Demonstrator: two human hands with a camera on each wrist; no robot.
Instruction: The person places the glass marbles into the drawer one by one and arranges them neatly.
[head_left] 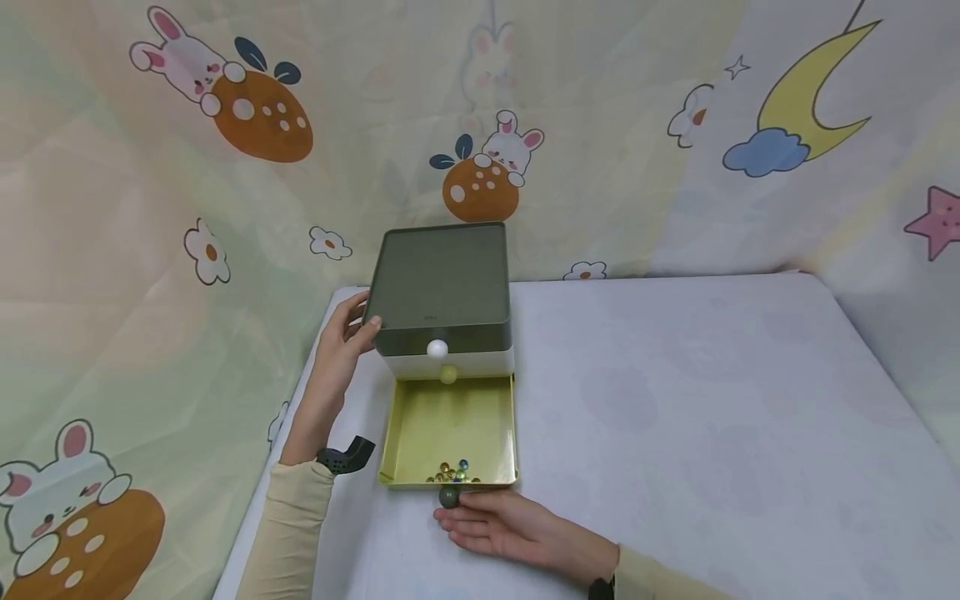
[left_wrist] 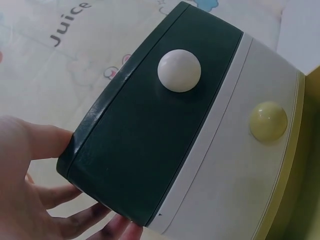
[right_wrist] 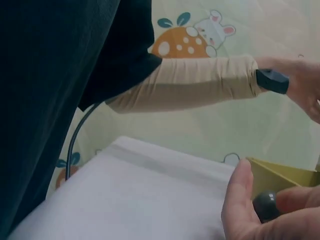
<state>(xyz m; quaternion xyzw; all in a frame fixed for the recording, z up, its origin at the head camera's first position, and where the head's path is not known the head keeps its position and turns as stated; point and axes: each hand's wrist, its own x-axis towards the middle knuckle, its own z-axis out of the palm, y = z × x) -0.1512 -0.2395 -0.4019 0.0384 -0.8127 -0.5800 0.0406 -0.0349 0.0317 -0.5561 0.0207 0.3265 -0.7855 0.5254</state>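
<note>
A small drawer box (head_left: 441,279) with a dark green top stands at the back of the table. Its lowest drawer, a yellow one (head_left: 453,425), is pulled out and holds several small shiny beads (head_left: 453,473) near its front wall. My left hand (head_left: 343,354) grips the box's front left corner, thumb at the top edge and fingers along the side. At the yellow drawer's front, my right hand (head_left: 517,529) pinches the dark round knob (right_wrist: 266,206) between thumb and finger. Above, a white knob (left_wrist: 179,70) and a pale yellow knob (left_wrist: 268,121) mark two closed drawers.
The table (head_left: 697,433) wears a white cover and stretches to the right of the box. A cloth printed with rabbits and flowers (head_left: 600,133) hangs behind and at the sides. Both wrists carry black bands, the left one (head_left: 347,456) close to the drawer.
</note>
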